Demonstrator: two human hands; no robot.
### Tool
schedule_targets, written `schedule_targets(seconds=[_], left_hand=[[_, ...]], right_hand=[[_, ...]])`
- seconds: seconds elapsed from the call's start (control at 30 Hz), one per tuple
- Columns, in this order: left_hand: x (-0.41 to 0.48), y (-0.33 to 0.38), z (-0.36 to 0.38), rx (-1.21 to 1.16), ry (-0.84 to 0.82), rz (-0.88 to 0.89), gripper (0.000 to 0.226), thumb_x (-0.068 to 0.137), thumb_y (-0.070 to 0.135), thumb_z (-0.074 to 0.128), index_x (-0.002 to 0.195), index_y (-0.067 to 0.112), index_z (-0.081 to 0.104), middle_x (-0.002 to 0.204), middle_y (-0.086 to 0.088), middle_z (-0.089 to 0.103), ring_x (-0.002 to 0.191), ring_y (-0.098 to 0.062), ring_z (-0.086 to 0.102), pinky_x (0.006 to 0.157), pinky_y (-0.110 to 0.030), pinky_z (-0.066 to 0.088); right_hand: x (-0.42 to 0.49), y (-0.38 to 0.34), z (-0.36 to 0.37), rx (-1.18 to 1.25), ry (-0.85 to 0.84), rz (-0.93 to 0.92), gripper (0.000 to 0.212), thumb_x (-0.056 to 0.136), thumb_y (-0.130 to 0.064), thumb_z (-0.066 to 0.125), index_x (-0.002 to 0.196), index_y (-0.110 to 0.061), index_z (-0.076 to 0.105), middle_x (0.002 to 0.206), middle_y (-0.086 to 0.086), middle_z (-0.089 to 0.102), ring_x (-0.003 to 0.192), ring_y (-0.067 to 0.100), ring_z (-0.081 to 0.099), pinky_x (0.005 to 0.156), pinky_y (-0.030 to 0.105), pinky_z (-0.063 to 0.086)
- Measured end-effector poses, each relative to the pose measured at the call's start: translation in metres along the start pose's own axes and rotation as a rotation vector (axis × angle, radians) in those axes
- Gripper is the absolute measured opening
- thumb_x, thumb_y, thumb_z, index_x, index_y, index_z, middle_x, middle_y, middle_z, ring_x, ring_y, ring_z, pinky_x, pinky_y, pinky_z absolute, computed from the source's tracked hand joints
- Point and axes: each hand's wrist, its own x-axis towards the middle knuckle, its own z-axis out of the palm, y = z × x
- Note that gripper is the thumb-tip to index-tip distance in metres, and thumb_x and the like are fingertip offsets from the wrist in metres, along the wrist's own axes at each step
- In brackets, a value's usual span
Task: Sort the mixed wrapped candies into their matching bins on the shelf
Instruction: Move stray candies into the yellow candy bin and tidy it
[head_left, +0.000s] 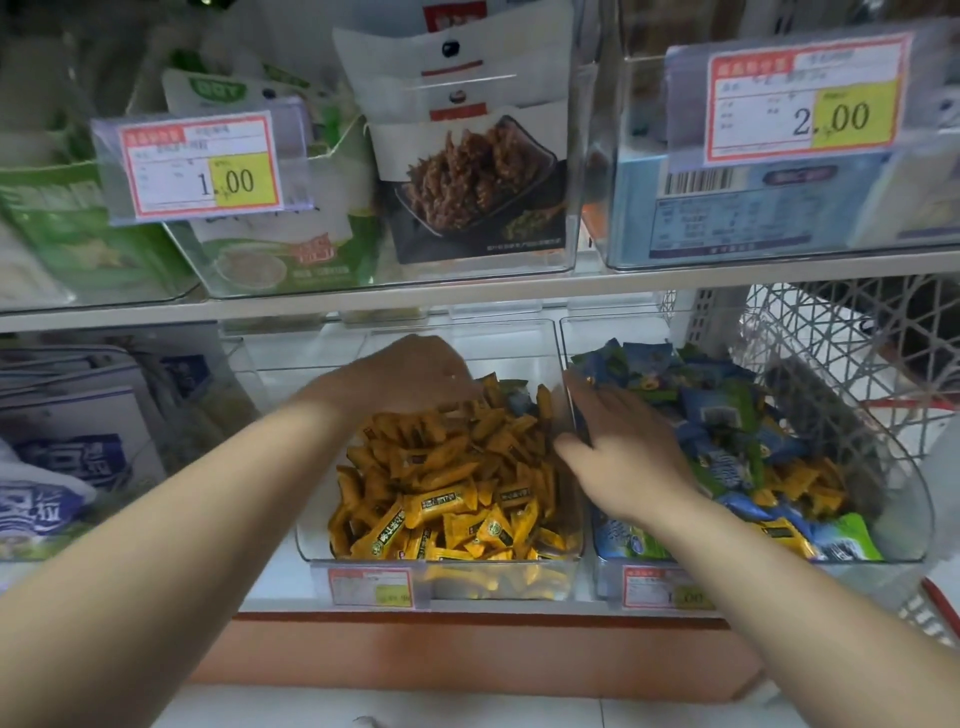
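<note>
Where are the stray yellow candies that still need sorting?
In the head view, the stray yellow candies lie in the right-hand clear bin, among the blue candies, just right of the right hand.

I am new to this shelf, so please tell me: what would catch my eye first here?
First, the heap of yellow candies filling the clear middle bin, with the left hand reaching into its back. Next, the right bin of blue candies with yellow ones mixed in, under the right hand. Above hang two price tags.

Both forearms are bare, no sleeves in view, and the left hand (410, 371) wears a ring (small, glinting).
</note>
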Motion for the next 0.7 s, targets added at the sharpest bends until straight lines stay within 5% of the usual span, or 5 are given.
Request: schedule_targets(seconds=[0.13, 0.3, 0.47, 0.6, 0.7], left_hand=[[0.032, 0.030, 0.035, 0.002, 0.032, 0.075, 0.036, 0.098, 0.048, 0.047, 0.117, 0.024, 0.067, 0.121, 0.003, 0.066, 0.103, -0.013, 0.056, 0.082, -0.026, 0.042], [0.019, 0.020, 0.064, 0.200, -0.115, 0.145, 0.041, 0.101, 0.050, 0.036, 0.139, 0.043, 0.050, 0.135, 0.003, 0.060, 0.112, -0.018, 0.059, 0.081, -0.027, 0.039], [-0.032, 0.002, 0.037, 0.189, -0.200, 0.184, 0.051, 0.080, 0.068, 0.030, 0.129, 0.063, 0.042, 0.136, 0.022, 0.056, 0.122, -0.008, 0.052, 0.099, -0.037, 0.044], [-0.053, 0.006, 0.025, 0.004, -0.267, 0.128, 0.039, 0.079, 0.054, 0.047, 0.107, 0.046, 0.072, 0.132, 0.021, 0.061, 0.122, -0.002, 0.052, 0.105, -0.033, 0.039], [-0.040, 0.016, 0.023, -0.220, -0.187, -0.003, 0.035, 0.079, 0.049, 0.053, 0.096, 0.028, 0.074, 0.107, 0.006, 0.070, 0.104, -0.013, 0.061, 0.095, -0.039, 0.046]], right_hand=[[-0.001, 0.000, 0.000, 0.004, 0.008, 0.002, 0.079, 0.082, -0.058, 0.028, 0.156, -0.033, 0.018, 0.155, 0.002, 0.040, 0.143, 0.023, 0.031, 0.114, 0.041, 0.030], [-0.001, 0.002, 0.001, 0.014, -0.004, -0.005, 0.079, 0.083, -0.058, 0.028, 0.157, -0.034, 0.014, 0.159, 0.001, 0.034, 0.146, 0.021, 0.026, 0.117, 0.042, 0.025], [-0.002, 0.002, 0.001, 0.028, -0.002, -0.017, 0.078, 0.084, -0.059, 0.028, 0.157, -0.033, 0.013, 0.160, 0.001, 0.031, 0.148, 0.022, 0.024, 0.118, 0.044, 0.022], [-0.002, 0.001, 0.001, 0.031, -0.002, -0.016, 0.078, 0.085, -0.058, 0.029, 0.157, -0.033, 0.013, 0.159, 0.002, 0.034, 0.147, 0.022, 0.025, 0.117, 0.043, 0.023], [-0.002, 0.001, 0.001, 0.028, 0.012, -0.020, 0.076, 0.086, -0.056, 0.031, 0.156, -0.032, 0.016, 0.156, 0.002, 0.038, 0.144, 0.023, 0.028, 0.115, 0.043, 0.026]])
